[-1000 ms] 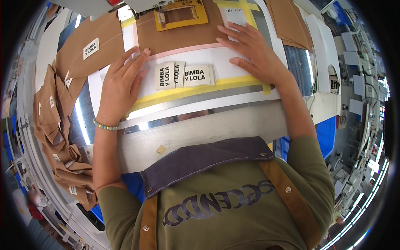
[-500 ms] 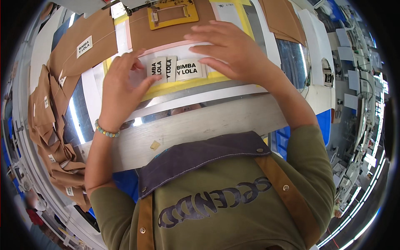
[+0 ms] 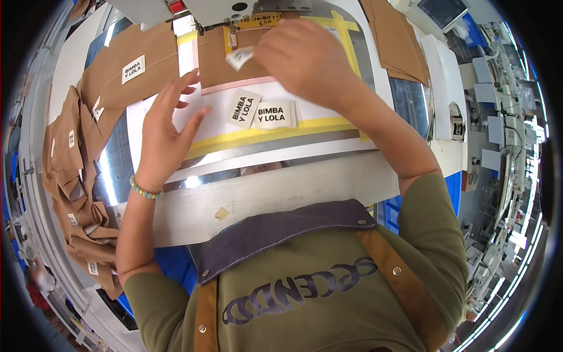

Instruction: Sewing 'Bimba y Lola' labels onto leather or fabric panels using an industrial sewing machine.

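A white fabric label (image 3: pixel 239 58) with dark print is pinched in the fingertips of my right hand (image 3: pixel 302 61), above the brown fabric piece (image 3: pixel 220 75) and beside the yellow template frame (image 3: pixel 233 48). My left hand (image 3: pixel 166 126) hovers over the white board, its fingers apart and nothing in them. Between the hands, a tilted label (image 3: pixel 244 108) lies against a small stack of labels (image 3: pixel 274 115). Part of the yellow frame is hidden behind my right hand.
A machine head (image 3: pixel 217 13) overhangs the far edge. On the left, brown fabric with sewn-on labels (image 3: pixel 126 56) spills down in a crumpled pile (image 3: pixel 82 199). Flat brown pieces (image 3: pixel 396 44) are stacked at far right. A small yellowish scrap (image 3: pixel 221 213) lies on the near table edge.
My right hand has picked up one label and carried it away toward the yellow frame. My left hand has drawn back from the labels. One remaining label is now tilted.
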Demonstrator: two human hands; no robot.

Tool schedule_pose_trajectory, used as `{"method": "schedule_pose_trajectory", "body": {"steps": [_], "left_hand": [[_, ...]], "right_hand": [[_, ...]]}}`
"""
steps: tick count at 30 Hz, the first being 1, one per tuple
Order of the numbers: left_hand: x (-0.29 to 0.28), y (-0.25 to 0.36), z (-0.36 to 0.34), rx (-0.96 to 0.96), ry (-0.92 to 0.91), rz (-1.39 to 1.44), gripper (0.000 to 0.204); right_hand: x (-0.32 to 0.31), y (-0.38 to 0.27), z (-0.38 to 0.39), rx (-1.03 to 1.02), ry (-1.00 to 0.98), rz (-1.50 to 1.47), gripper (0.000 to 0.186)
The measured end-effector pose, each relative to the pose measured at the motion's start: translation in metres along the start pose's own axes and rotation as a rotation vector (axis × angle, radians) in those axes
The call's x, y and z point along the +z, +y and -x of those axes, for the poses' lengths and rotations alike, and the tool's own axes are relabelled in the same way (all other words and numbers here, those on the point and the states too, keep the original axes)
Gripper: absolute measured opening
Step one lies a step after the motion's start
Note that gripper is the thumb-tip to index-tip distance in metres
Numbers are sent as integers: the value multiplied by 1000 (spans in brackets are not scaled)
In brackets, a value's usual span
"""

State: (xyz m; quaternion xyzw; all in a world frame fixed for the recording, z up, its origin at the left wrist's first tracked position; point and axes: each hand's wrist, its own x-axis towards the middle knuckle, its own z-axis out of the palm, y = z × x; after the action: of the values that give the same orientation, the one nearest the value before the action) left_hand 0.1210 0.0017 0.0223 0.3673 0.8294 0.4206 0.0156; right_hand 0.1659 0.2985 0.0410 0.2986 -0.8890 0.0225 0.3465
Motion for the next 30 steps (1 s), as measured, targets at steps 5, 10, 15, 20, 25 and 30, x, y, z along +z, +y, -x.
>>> {"method": "schedule_pose_trajectory", "body": {"steps": [5, 10, 15, 20, 25, 30], "left_hand": [[5, 3, -25, 199, -19, -261, 59], [42, -1, -53, 361, -113, -449, 69], [47, -12, -64, 313, -162, -525, 69], [49, -22, -71, 343, -160, -561, 65], [43, -30, -74, 315, -189, -505, 60], [27, -27, -73, 277, -250, -358, 59]], "right_hand": [[26, 29, 2, -10, -39, 196, 19], [50, 31, 14, 28, -246, 112, 19], [16, 35, 25, 152, -261, -57, 28], [19, 42, 50, 214, -319, -162, 36], [19, 44, 28, 184, -380, -125, 45], [40, 42, 26, 253, -379, -379, 44]]}}
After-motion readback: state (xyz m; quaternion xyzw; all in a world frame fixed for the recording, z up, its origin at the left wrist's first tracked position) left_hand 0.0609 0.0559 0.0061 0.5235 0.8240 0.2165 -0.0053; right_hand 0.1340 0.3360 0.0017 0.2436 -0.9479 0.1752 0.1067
